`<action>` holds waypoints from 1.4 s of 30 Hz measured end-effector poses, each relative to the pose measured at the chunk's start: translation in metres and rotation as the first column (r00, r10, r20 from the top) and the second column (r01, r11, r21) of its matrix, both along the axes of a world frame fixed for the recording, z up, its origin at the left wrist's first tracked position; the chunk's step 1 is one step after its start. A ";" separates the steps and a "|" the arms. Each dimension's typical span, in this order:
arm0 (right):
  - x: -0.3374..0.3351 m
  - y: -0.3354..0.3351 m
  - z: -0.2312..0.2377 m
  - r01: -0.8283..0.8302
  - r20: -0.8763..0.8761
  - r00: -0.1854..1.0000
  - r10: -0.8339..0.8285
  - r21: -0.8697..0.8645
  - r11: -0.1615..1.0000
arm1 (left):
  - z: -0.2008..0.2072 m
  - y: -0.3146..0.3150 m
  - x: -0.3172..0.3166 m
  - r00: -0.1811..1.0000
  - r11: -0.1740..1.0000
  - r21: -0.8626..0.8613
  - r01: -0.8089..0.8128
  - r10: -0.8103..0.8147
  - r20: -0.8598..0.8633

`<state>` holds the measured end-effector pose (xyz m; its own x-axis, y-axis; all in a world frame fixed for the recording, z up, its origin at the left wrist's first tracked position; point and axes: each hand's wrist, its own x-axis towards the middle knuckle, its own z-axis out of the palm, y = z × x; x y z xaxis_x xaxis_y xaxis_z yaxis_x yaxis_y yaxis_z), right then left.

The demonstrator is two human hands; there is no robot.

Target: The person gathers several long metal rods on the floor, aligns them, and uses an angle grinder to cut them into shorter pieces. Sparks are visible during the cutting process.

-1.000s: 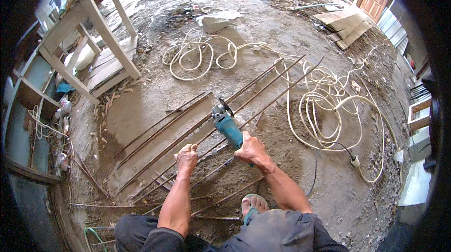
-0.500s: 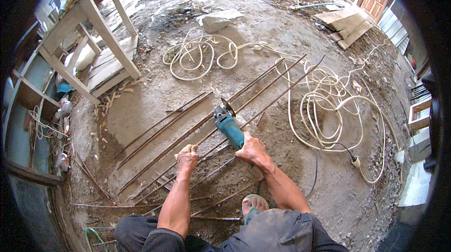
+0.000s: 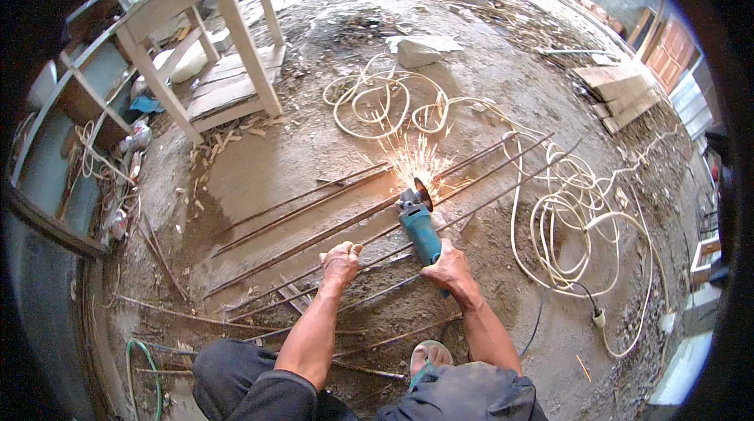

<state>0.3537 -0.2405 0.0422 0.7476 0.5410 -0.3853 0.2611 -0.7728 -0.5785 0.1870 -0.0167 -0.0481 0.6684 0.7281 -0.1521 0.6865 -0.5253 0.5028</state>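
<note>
My right hand [image 3: 449,265] grips the rear body of a teal angle grinder [image 3: 422,236]. Its dark cutting disc [image 3: 424,194] meets a thin rusty steel rod on the ground, and orange sparks [image 3: 416,160] spray away on the far side. Further left, my left hand [image 3: 340,262] is closed around a steel rod [image 3: 294,282] that slants from lower left to upper right. Several more rods lie roughly parallel, among them a shorter rod [image 3: 302,210] to the left of the disc. The exact contact between disc and rod is partly lost in glare.
Tangled cream cable [image 3: 550,232] sprawls at right, with a plug joint [image 3: 599,317] to a dark cord. A wooden table [image 3: 169,60] stands far left. A stone block [image 3: 420,52] and boards [image 3: 620,95] lie beyond. My sandalled foot [image 3: 430,356] is close below the grinder.
Sparks now fly from the grinder's disc, where there were none before. The whole view has shifted, so things appear further right and lower. Both hands keep their grips.
</note>
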 end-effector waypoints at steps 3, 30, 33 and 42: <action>0.001 0.001 -0.002 0.011 0.010 1.000 -0.010 -0.017 1.000 | 0.003 0.001 0.001 1.000 1.000 -0.023 0.006 -0.006 -0.019; 0.012 0.010 -0.009 -0.028 0.057 0.998 0.028 0.006 1.000 | 0.004 0.001 -0.001 1.000 0.999 -0.048 -0.001 0.002 0.025; 0.011 0.008 -0.007 -0.035 0.057 0.998 0.034 0.020 0.999 | 0.004 0.002 -0.004 0.998 0.997 -0.074 0.004 0.000 0.063; 0.006 0.002 -0.004 -0.020 0.052 0.998 0.019 0.030 0.999 | 0.006 0.004 -0.002 1.000 0.990 -0.142 -0.015 0.017 0.008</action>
